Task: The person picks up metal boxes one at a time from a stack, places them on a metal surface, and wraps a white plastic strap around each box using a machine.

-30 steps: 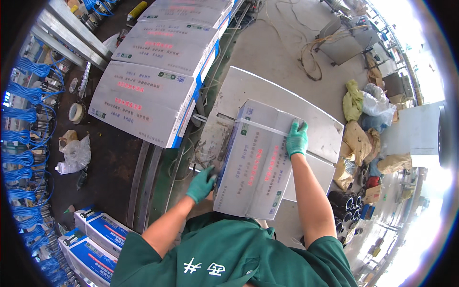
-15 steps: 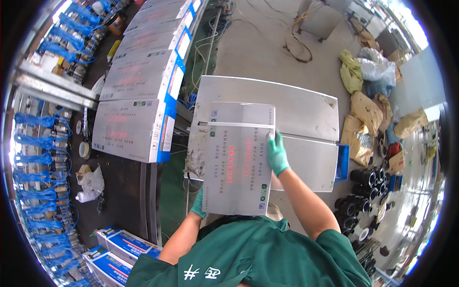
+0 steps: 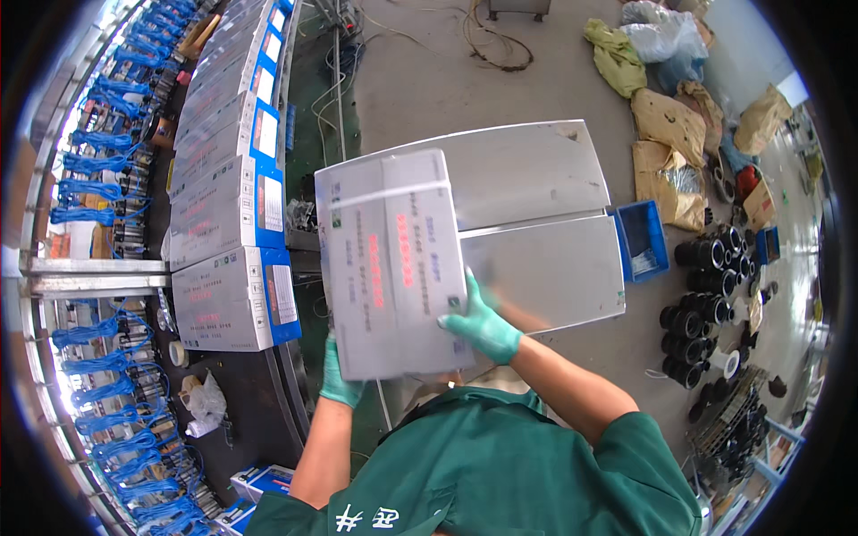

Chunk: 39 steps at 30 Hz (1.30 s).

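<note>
A grey-white box (image 3: pixel 393 277) was held between the person's two gloved hands, in front of the green shirt (image 3: pixel 483 464) and over the left end of a pale metal table (image 3: pixel 536 170). Its long sides leaned a little to the left at the far end, and a white strap (image 3: pixel 384 194) ran across its top near that end. Whether its underside touched the table could not be told.

The right hand (image 3: pixel 480 326) gripped the right edge near the closer corner, its thumb laid over the top face and its fingers against the side. The left hand (image 3: pixel 340 373) pressed on the box at the closer left corner; its fingers were mostly hidden, so their exact bend could not be told.

To the left, a row of similar boxes (image 3: pixel 210 205) stood on a dark bench (image 3: pixel 246 393), their blue-and-white ends facing the table. A roll of tape (image 3: pixel 179 354) and a clear plastic bag (image 3: pixel 207 402) lay nearer, with bundles of blue cable (image 3: pixel 98 359) farther left. A blue bin (image 3: pixel 643 237) sat just beside the table's right end, and black round parts (image 3: pixel 686 322) were grouped on the floor beyond
</note>
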Each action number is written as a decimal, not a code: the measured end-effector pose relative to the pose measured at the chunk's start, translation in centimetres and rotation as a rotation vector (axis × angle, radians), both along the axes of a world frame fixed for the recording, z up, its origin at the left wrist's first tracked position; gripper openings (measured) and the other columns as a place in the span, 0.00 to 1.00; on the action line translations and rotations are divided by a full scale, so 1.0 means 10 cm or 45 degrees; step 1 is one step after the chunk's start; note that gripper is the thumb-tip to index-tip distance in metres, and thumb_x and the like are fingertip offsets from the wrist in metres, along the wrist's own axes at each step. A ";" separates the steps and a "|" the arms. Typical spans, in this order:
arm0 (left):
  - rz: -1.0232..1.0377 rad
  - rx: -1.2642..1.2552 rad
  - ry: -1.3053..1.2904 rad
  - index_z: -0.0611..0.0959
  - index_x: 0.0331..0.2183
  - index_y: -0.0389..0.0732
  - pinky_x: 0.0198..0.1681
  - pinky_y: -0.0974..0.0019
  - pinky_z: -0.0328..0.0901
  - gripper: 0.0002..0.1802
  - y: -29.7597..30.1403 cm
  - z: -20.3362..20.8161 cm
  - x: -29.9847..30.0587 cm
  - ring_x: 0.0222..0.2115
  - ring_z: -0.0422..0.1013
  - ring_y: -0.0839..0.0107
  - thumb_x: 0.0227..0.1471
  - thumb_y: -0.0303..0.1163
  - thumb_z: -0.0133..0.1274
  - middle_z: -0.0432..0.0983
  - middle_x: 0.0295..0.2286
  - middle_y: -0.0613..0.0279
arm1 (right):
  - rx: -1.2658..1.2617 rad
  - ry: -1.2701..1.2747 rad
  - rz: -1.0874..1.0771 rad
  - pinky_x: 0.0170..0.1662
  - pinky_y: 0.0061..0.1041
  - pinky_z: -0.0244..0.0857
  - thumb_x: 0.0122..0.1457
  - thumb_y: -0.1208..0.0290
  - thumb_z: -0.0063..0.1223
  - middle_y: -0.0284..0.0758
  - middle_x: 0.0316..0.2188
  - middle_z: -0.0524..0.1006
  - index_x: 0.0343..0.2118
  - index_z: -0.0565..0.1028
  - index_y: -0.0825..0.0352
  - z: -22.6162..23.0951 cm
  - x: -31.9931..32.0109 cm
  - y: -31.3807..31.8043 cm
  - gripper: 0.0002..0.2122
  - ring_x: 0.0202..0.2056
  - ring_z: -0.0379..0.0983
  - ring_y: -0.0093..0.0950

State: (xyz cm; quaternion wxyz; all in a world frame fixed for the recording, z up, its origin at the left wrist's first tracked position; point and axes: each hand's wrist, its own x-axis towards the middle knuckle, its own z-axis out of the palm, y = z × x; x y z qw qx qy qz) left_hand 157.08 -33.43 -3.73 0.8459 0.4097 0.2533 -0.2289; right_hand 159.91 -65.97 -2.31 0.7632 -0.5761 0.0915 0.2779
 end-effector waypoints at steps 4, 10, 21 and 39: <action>-0.105 0.409 0.098 0.71 0.66 0.50 0.54 0.38 0.72 0.40 -0.06 0.18 0.41 0.57 0.73 0.56 0.63 0.63 0.53 0.74 0.59 0.59 | -0.246 -0.284 -0.095 0.68 0.30 0.58 0.56 0.80 0.60 0.50 0.69 0.59 0.76 0.25 0.64 -0.22 0.43 0.26 0.57 0.66 0.62 0.38; -0.067 0.876 0.019 0.73 0.60 0.54 0.36 0.51 0.82 0.28 -0.22 0.00 0.90 0.44 0.80 0.60 0.65 0.53 0.58 0.79 0.50 0.62 | -0.366 -0.653 -0.222 0.76 0.33 0.40 0.53 0.75 0.64 0.52 0.77 0.41 0.76 0.35 0.69 -0.57 0.64 0.35 0.55 0.76 0.38 0.43; 0.043 1.013 -0.098 0.66 0.66 0.55 0.33 0.51 0.81 0.32 -0.18 -0.24 0.91 0.43 0.79 0.59 0.67 0.48 0.56 0.76 0.53 0.60 | -1.070 -0.581 -0.757 0.48 0.35 0.74 0.57 0.72 0.62 0.41 0.43 0.84 0.49 0.81 0.64 -1.10 0.35 -1.14 0.15 0.39 0.80 0.34; -0.472 2.402 -1.460 0.79 0.55 0.39 0.58 0.48 0.67 0.26 -0.99 0.58 1.04 0.52 0.73 0.47 0.54 0.27 0.60 0.78 0.50 0.48 | -0.799 -0.528 -1.292 0.54 0.21 0.71 0.68 0.75 0.54 0.35 0.50 0.84 0.57 0.80 0.70 -0.21 0.77 -3.04 0.16 0.47 0.79 0.23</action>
